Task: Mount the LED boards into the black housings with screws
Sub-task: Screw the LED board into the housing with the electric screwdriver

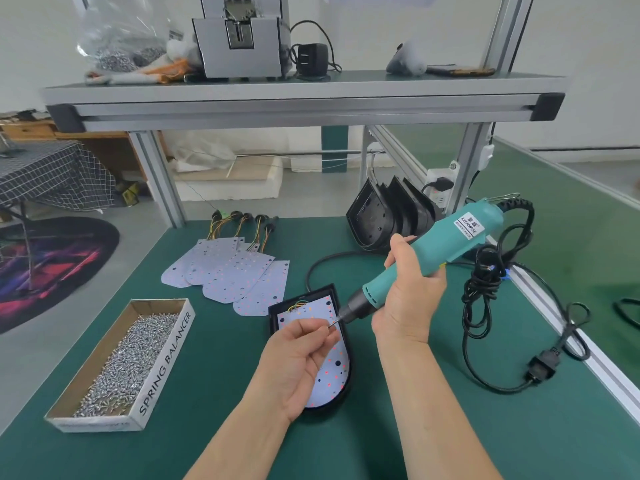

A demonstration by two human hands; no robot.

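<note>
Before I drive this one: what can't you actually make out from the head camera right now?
- Head view: the left hand covers the middle of the LED board; holes or screws there are hidden.
- Head view: the screw pinched at the screwdriver bit is too small to tell whether it is seated.
- Head view: the right hand grip hides any switch.
- Head view: stacked housings overlap; count unclear.

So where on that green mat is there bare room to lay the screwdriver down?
Bare mat lies between the screw box and the housing, and near the front edge beside the cord. Crowded behind: spare boards, stacked housings.
</note>
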